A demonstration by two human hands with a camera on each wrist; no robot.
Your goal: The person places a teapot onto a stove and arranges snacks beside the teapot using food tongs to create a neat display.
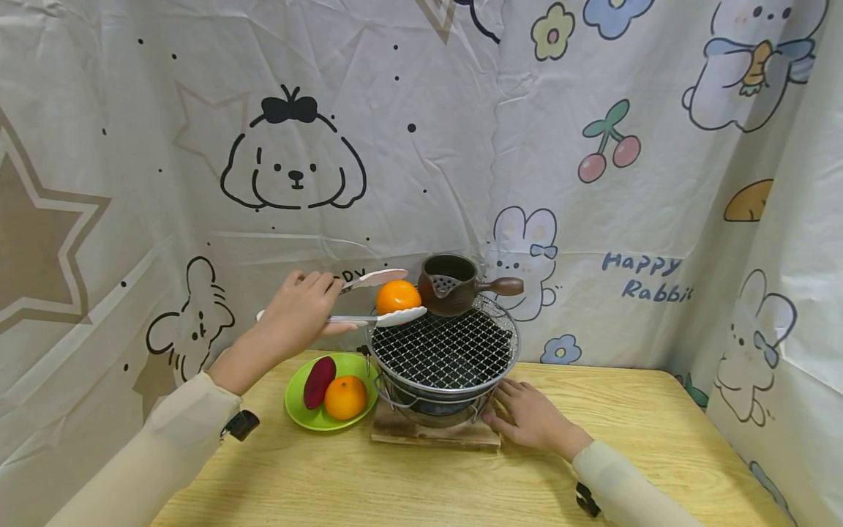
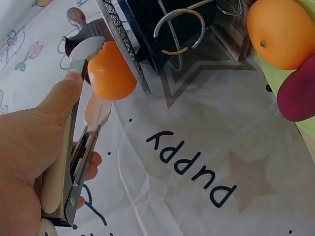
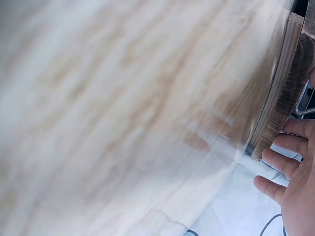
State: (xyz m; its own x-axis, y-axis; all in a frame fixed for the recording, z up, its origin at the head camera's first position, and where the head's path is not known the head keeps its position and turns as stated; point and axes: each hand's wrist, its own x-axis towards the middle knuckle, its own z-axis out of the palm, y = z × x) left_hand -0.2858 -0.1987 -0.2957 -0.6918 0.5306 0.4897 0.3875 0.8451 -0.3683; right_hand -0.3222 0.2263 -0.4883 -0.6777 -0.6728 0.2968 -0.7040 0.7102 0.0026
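Note:
My left hand (image 1: 298,313) grips a pair of tongs (image 2: 59,182) with white scalloped tips. Between those tips sits an orange (image 1: 398,297), raised at the left rear rim of a round grill (image 1: 443,348) with a wire mesh top. On the mesh's far side stands a dark brown teapot (image 1: 450,289), its side handle pointing right. The grill stands on a wooden board (image 1: 435,437). Beside the board's right end my right hand (image 1: 532,419) lies low, fingers spread; in the right wrist view its fingertips (image 3: 270,157) are at the board's edge, contact unclear.
Left of the grill, a green plate (image 1: 299,413) bears a second orange (image 1: 345,397) and a dark purple-red oblong item (image 1: 320,383). The wood-grain table (image 1: 296,476) reaches back to a printed cloth (image 1: 421,146) hanging behind and at both sides.

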